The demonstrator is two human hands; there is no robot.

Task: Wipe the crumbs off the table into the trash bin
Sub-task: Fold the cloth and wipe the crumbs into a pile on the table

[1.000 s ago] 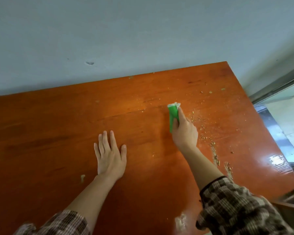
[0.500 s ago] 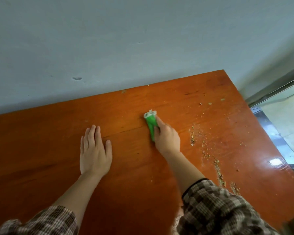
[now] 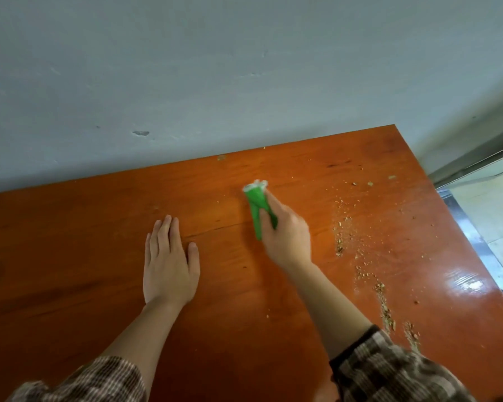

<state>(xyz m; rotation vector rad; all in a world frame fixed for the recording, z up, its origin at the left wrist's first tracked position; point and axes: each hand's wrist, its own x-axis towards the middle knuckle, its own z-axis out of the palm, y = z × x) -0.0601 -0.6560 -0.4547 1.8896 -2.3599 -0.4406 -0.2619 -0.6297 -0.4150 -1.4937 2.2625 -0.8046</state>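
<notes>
On the orange-brown table (image 3: 70,271), the left and middle look mostly swept, while the crumbs (image 3: 339,248) lie in a loose band near the right edge, running toward the near corner; no trash bin shows. The job seems about half done. The left hand (image 3: 169,265) lies flat, fingers straight, holding nothing. The right hand (image 3: 288,239) curls round a folded green cloth (image 3: 256,204), pressing it to the wood left of that band.
</notes>
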